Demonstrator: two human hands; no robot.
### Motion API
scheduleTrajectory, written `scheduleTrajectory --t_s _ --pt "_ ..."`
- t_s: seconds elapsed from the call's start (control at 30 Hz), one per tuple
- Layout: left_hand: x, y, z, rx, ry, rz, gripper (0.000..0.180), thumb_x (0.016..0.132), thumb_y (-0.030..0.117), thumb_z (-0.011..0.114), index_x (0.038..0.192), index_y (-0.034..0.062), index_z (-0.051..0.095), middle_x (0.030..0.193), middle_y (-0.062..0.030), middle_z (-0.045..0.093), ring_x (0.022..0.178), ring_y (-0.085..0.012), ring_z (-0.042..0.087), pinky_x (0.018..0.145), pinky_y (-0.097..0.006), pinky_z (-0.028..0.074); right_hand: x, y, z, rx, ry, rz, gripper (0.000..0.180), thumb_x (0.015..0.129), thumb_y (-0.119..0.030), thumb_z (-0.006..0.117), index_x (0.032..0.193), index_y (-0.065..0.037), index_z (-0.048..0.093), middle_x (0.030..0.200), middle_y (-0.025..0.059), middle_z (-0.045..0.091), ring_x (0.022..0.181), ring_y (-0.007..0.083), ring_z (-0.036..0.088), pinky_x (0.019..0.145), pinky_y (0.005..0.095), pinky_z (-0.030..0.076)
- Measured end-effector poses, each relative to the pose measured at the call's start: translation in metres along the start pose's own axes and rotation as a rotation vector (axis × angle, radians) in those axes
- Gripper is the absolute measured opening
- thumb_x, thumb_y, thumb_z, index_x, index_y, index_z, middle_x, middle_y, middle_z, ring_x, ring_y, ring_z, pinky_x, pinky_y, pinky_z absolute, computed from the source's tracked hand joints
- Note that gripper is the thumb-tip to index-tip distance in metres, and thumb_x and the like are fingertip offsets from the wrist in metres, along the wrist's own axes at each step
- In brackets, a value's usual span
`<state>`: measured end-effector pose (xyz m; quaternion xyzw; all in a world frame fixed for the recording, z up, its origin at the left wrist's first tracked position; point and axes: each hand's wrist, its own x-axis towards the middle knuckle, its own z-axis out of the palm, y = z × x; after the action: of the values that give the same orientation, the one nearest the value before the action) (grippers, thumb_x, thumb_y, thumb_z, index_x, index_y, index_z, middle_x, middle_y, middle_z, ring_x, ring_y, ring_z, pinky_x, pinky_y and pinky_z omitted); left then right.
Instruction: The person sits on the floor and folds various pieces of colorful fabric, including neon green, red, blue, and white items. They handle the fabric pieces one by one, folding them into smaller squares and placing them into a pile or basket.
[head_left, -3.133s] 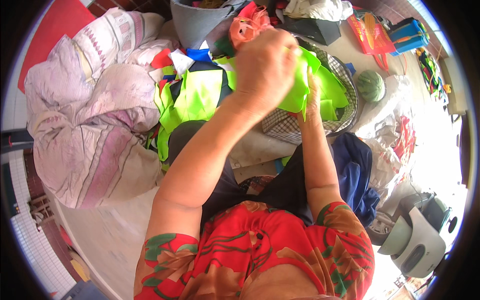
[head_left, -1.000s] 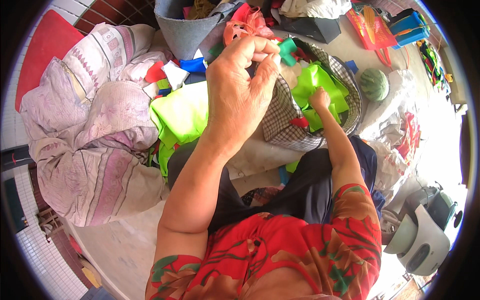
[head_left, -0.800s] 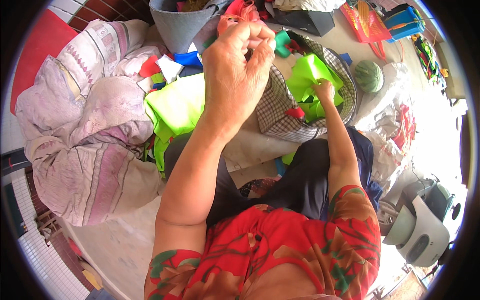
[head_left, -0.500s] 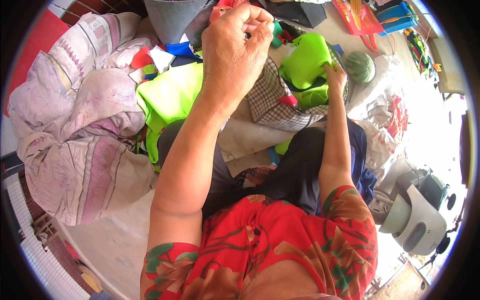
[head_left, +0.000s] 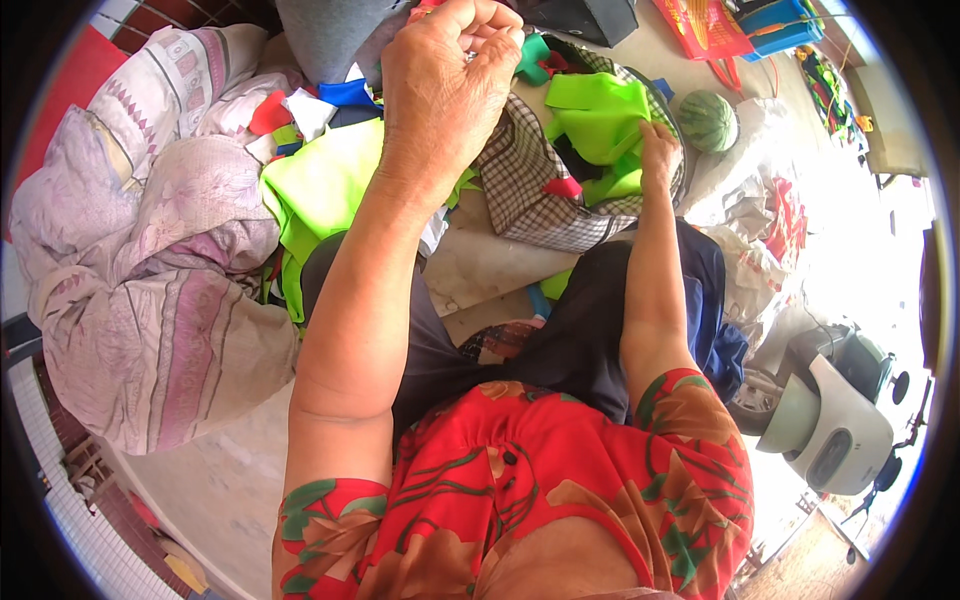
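Observation:
My right hand [head_left: 660, 158] is closed on the edge of a bright green cloth [head_left: 597, 118]. That cloth lies inside an opening lined with brown-and-white checked fabric [head_left: 530, 190], where a small red scrap [head_left: 563, 187] rests on the near side. My left hand [head_left: 445, 95] is raised at the top, its fingers curled in toward the thumb. Whatever is in those fingers, if anything, is hidden. Beyond it, a dark green scrap [head_left: 533, 60] shows at the checked fabric's far side. Another bright green cloth [head_left: 330, 190] is draped left of my left forearm.
Piled patterned bedding [head_left: 190, 220] fills the left. A grey bucket [head_left: 335, 40] stands at the back, near red, white and blue scraps. On the right are a watermelon [head_left: 708, 122], white plastic bags [head_left: 745, 190] and a grey-white appliance [head_left: 845, 440]. A red bag [head_left: 705, 30] lies far right.
The bright green cloth at my right hand sits lower and flatter, with a dark gap now showing beneath it. My left hand has shifted slightly left, and the whole view has moved a little.

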<state>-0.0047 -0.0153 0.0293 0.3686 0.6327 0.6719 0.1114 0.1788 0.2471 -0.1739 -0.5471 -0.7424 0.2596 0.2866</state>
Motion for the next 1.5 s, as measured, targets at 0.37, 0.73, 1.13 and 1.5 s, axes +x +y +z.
scheduleTrajectory --t_s 0.37,0.73,1.13,1.5 --pt "0.001 0.002 0.001 0.084 -0.013 0.034 0.011 0.086 0.009 0.062 0.094 0.0008 0.064 0.084 -0.0025 0.065 0.079 -0.0071 0.059 0.071 -0.020 0.046 -0.002 -0.001 0.003 0.524 -0.112 -0.010 0.020 0.087 -0.022 0.059 0.091 -0.002 0.063 0.074 0.0090 0.063 0.067 0.0170 0.059 0.063 0.0304 0.047" --pt "-0.003 -0.008 0.003 0.323 -0.140 0.014 0.021 0.084 0.014 0.065 0.099 -0.0006 0.062 0.086 -0.0073 0.066 0.080 -0.0111 0.061 0.071 -0.024 0.048 -0.017 -0.057 -0.025 1.745 -0.485 0.153 0.050 0.096 -0.026 0.039 0.135 0.003 0.031 0.134 0.0162 0.042 0.121 0.0303 0.044 0.104 0.0439 0.033" --pt "-0.007 0.001 0.007 -0.100 -0.373 -0.141 0.047 0.072 0.026 0.077 0.107 0.0000 0.059 0.097 -0.0105 0.063 0.090 -0.0195 0.059 0.078 -0.031 0.047 -0.113 -0.176 -0.036 1.269 -0.346 -0.360 0.047 0.092 -0.028 0.046 0.127 0.004 0.043 0.118 0.0143 0.054 0.106 0.0245 0.054 0.093 0.0337 0.043" --pt "-0.007 -0.021 0.013 0.259 -0.308 -0.171 0.023 0.081 0.008 0.058 0.103 0.0022 0.057 0.090 -0.0056 0.059 0.083 -0.0153 0.053 0.072 -0.031 0.045 -0.129 -0.204 -0.029 1.415 -0.464 -0.287 0.043 0.092 -0.027 0.048 0.123 0.003 0.047 0.115 0.0117 0.056 0.103 0.0191 0.054 0.089 0.0291 0.043"
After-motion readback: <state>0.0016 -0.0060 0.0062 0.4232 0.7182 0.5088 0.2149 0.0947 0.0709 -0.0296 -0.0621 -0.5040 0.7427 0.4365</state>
